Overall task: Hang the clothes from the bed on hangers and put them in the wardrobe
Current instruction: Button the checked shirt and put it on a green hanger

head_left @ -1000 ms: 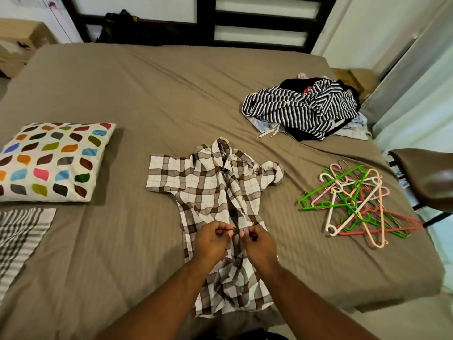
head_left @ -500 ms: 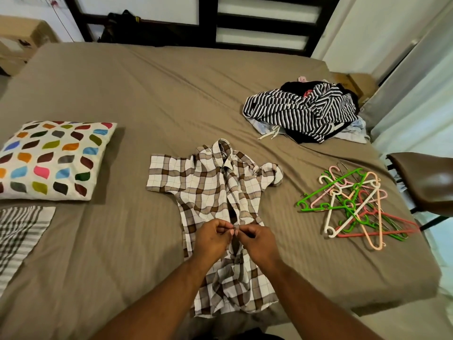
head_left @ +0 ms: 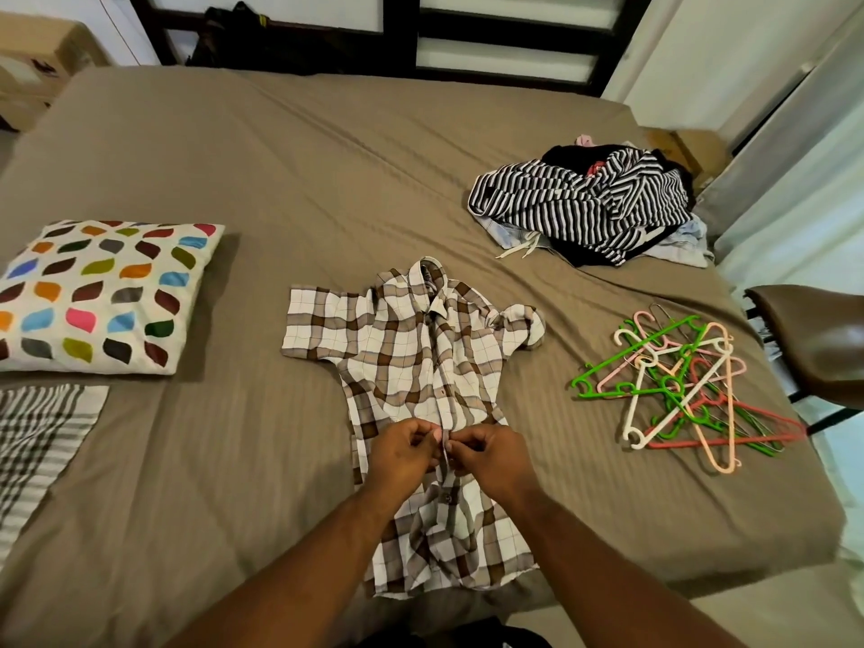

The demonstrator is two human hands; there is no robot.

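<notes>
A brown-and-white checked short-sleeved shirt [head_left: 411,357] lies face up on the brown bed [head_left: 262,170], collar away from me. My left hand [head_left: 404,453] and my right hand [head_left: 493,453] meet at its front placket, each pinching one edge of the opening. A tangle of several plastic hangers [head_left: 682,390], green, pink, white and red, lies to the right of the shirt. At the far right of the bed sits a heap of clothes [head_left: 584,208] topped by a black-and-white striped garment.
A white pillow with coloured leaf shapes [head_left: 103,297] lies at the left, with a striped cloth [head_left: 37,441] below it. A brown chair [head_left: 818,339] stands beside the bed's right edge. A dark headboard frame [head_left: 416,35] runs along the far side.
My hands have drawn closer together at the placket, bringing the two front edges of the shirt together. The shirt has otherwise stayed in place.
</notes>
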